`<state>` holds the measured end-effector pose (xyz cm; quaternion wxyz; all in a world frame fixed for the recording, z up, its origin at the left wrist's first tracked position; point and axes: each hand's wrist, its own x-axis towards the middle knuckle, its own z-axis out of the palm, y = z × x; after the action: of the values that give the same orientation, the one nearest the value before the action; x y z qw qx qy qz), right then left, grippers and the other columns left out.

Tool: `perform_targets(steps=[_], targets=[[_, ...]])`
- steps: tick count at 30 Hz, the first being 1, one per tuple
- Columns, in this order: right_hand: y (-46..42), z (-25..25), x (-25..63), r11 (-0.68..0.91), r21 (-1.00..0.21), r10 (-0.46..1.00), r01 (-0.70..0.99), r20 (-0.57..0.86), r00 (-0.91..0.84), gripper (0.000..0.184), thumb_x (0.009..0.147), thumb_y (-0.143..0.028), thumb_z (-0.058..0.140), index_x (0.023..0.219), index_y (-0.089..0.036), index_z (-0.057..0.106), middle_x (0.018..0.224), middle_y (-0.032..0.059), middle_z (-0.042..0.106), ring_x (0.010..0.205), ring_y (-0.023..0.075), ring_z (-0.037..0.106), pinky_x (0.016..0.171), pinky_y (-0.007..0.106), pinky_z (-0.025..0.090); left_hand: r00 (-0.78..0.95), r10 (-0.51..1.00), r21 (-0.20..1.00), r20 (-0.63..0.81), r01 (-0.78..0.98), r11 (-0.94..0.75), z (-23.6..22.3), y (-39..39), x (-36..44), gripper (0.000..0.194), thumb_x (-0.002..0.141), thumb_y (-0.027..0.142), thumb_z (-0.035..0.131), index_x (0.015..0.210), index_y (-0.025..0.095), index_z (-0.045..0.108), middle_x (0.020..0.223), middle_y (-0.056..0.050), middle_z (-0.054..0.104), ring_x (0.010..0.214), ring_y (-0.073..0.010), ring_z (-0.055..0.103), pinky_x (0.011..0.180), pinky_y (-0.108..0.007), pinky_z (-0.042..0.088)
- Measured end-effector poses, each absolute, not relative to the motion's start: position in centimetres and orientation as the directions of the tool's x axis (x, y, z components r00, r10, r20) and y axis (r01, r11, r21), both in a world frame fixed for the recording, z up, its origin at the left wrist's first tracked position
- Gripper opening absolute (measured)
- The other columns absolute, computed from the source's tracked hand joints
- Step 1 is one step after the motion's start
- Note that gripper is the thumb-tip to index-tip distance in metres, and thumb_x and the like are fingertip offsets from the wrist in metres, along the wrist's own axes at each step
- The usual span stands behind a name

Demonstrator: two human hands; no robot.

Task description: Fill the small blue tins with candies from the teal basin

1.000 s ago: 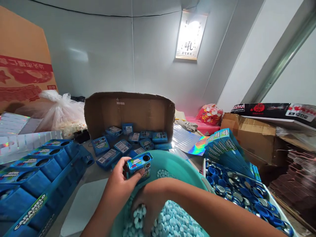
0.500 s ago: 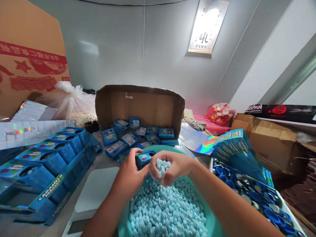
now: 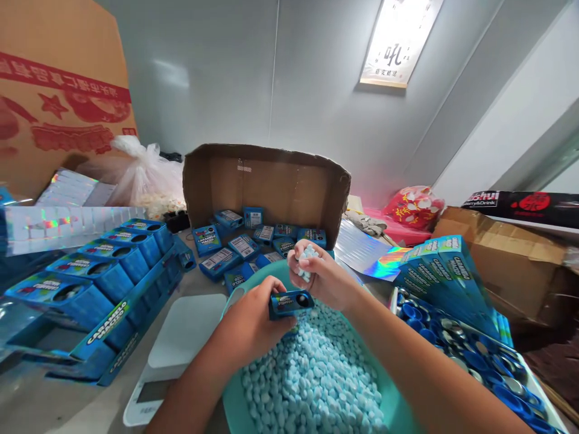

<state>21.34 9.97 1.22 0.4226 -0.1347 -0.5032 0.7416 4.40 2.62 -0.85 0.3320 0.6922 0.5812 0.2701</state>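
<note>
Over a teal basin (image 3: 233, 386) full of pale blue candies (image 3: 316, 374), my left hand (image 3: 256, 319) grips a small blue candy box (image 3: 289, 303). The box's top, with a round dark hole, faces up toward me. My right hand (image 3: 323, 271) is closed around a handful of pale blue candies (image 3: 307, 259), just above and to the right of the box. The handful and the box are apart. Left of the basin lies a white scale (image 3: 187, 328), partly behind my left forearm.
At left, a blue display tray (image 3: 106, 337) holds several boxes with holes. Behind the basin, a cardboard box (image 3: 266, 181) contains several blue boxes (image 3: 221, 263). To the right, a white tray (image 3: 538, 386) is filled with blue caps (image 3: 474, 361), beside stacked blue cartons (image 3: 446, 271).
The candy box in my left hand has come lower and nearer, its top turning toward me. My right hand with the candies has risen slightly. The head view has shifted a little.
</note>
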Motion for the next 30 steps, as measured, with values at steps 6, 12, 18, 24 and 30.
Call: perform_targets(steps=[6, 12, 18, 24, 30], targets=[[9.84, 1.20, 20.95, -0.140, -0.858, 0.803, -0.493, 0.194, -0.564, 0.017, 0.078, -0.019, 0.072, 0.081, -0.021, 0.055, 0.072, -0.0042, 0.051, 0.055, 0.0085, 0.046, 0.051, 0.020, 0.032, 0.181, 0.983, 0.813, 0.035, 0.567, -0.133, -0.74, 2.45, 4.32, 0.029, 0.077, 0.035, 0.068, 0.103, 0.027, 0.057, 0.092, 0.002, 0.068, 0.082, -0.0220, 0.062, 0.070, -0.028, 0.041], [9.75, 1.44, 20.96, -0.150, -0.865, 0.813, -0.478, 0.167, -0.557, 0.018, 0.078, -0.020, 0.070, 0.079, -0.021, 0.051, 0.072, -0.0039, 0.051, 0.055, 0.0100, 0.050, 0.050, 0.020, 0.030, 0.193, 0.977, 0.841, 0.092, 0.510, -0.180, -0.95, 2.56, 4.22, 0.029, 0.074, 0.034, 0.071, 0.099, 0.024, 0.060, 0.089, -0.001, 0.069, 0.079, -0.0239, 0.063, 0.068, -0.028, 0.042], [9.60, 1.59, 20.96, -0.161, -0.856, 0.824, -0.490, 0.157, -0.544, 0.019, 0.077, -0.019, 0.069, 0.079, -0.021, 0.050, 0.072, -0.0044, 0.050, 0.058, 0.0106, 0.052, 0.056, 0.022, 0.036, 0.206, 0.977, 0.840, 0.055, 0.519, -0.157, -0.75, 2.64, 4.28, 0.025, 0.077, 0.033, 0.069, 0.097, 0.025, 0.057, 0.088, 0.002, 0.068, 0.078, -0.0212, 0.062, 0.065, -0.026, 0.039], [9.59, 1.67, 21.09, -0.161, -0.852, 0.816, -0.498, 0.169, -0.552, 0.019, 0.079, -0.023, 0.070, 0.082, -0.021, 0.052, 0.075, -0.0032, 0.055, 0.062, 0.0123, 0.054, 0.061, 0.024, 0.041, 0.198, 0.978, 0.829, 0.059, 0.536, -0.159, -0.82, 2.67, 4.27, 0.027, 0.078, 0.034, 0.069, 0.100, 0.025, 0.056, 0.088, 0.002, 0.067, 0.078, -0.0204, 0.061, 0.065, -0.026, 0.038], [9.77, 1.51, 21.19, -0.128, -0.876, 0.822, -0.465, 0.168, -0.544, 0.019, 0.082, -0.029, 0.069, 0.078, -0.020, 0.052, 0.074, -0.0022, 0.055, 0.063, 0.0134, 0.058, 0.059, 0.024, 0.042, 0.214, 0.973, 0.840, 0.086, 0.510, -0.186, -0.88, 2.59, 4.06, 0.033, 0.078, 0.034, 0.069, 0.107, 0.024, 0.056, 0.096, -0.001, 0.068, 0.084, -0.0216, 0.063, 0.070, -0.027, 0.042]])
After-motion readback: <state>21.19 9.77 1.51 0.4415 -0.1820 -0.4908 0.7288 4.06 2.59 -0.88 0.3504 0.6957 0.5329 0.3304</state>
